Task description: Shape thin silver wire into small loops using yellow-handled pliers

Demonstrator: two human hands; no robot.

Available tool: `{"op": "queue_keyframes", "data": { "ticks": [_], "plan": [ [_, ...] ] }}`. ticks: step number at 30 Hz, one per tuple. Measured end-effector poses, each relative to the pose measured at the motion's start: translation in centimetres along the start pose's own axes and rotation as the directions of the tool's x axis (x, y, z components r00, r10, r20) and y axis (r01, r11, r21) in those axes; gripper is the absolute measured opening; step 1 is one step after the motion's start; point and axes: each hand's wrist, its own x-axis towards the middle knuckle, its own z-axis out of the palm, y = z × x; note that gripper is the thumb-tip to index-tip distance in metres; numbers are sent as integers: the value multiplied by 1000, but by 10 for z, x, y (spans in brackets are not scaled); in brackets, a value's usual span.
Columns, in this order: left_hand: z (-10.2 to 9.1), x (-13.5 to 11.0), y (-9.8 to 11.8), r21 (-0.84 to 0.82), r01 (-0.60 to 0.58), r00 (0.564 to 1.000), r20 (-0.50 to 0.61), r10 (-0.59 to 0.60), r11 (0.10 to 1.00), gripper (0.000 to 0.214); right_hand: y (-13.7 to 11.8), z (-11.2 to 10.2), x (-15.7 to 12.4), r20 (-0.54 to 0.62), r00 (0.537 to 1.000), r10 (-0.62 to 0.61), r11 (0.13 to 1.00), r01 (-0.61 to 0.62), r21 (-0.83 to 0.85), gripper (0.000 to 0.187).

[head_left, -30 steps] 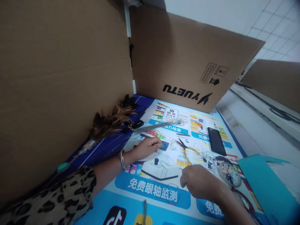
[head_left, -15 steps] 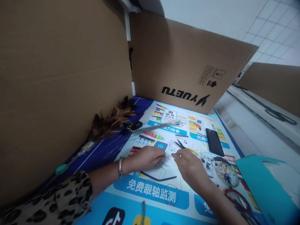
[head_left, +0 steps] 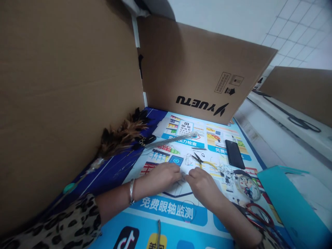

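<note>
Near one metal, yellow-handled pair of pliers, my left hand and right hand curl; fingers' grip I can't tell.

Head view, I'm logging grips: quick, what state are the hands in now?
Left hand: closed, apparently pinching thin wire.
Right hand: closed, fingertips by the same wire; what it holds cannot be told.

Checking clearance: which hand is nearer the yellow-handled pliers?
The right hand: it is just on the near side of the pliers. The left hand is farther off, to their left.
</note>
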Motion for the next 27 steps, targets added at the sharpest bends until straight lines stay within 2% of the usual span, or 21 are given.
{"op": "queue_keyframes", "data": {
  "ticks": [9,15,27],
  "plan": [
    [-3,-3,19,174,-13,1000,-20,17,985,4,-8,12,-1,-39,996,77,997,-78,-25,13],
    [0,0,14,199,-6,999,-49,17,980,7,-8,21,-1,-85,993,81,996,-85,-39,12],
    [-1,-1,7,205,44,999,-11,-43,978,8,-2,29,6,-102,982,161,986,-164,-24,17]
  ]
}}
